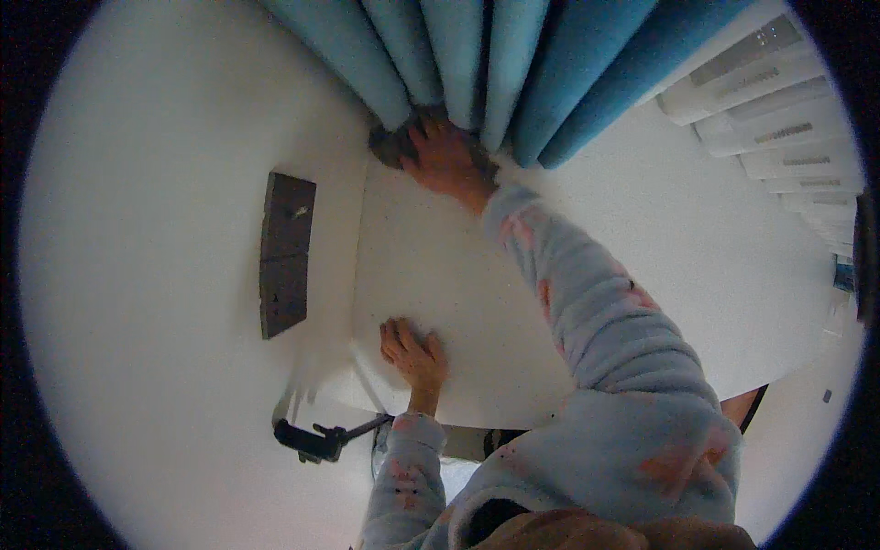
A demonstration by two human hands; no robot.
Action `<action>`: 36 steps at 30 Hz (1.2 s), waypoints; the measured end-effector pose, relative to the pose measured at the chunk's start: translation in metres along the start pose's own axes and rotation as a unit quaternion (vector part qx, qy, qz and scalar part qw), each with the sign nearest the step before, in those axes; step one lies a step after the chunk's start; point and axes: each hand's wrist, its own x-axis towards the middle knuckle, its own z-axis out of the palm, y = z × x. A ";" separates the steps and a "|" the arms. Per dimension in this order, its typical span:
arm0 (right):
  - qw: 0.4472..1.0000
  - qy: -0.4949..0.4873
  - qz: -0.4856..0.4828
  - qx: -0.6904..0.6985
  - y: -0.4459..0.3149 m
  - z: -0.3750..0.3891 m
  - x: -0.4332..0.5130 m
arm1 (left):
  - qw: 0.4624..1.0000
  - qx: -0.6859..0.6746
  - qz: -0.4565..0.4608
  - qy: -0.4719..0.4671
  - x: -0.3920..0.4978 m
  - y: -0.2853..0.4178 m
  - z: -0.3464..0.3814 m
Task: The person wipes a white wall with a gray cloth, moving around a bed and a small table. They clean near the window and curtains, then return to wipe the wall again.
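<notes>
My right hand (447,161) is stretched far forward, pressed down over a dark grey cloth (389,146). The cloth lies bunched on a white surface (433,254), in the corner by the wall, and my fingers hide part of it. Just above the hand hang the lower ends of a blue curtain (509,75), touching or very close to the cloth. My left hand (416,354) rests on the white surface nearer to my body, fingers loosely bent and thumb apart, with nothing seen in it.
A dark double wall plate (287,254) sits on the white wall (151,206) at left. Near my left forearm stands a black clamp-like holder (313,440) on a thin arm. Several white rounded objects with grey markings (784,134) line the far right side.
</notes>
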 end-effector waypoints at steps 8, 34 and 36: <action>0.993 0.017 0.072 0.093 0.014 -0.013 0.139 | 1.000 0.017 0.001 0.009 0.005 0.005 0.003; 0.987 0.142 0.067 -0.033 0.192 -0.064 0.090 | 1.000 0.015 0.003 0.015 0.001 0.000 0.004; 0.986 0.138 0.085 -0.045 0.196 -0.066 0.086 | 1.000 0.021 -0.007 -0.009 0.003 0.002 0.002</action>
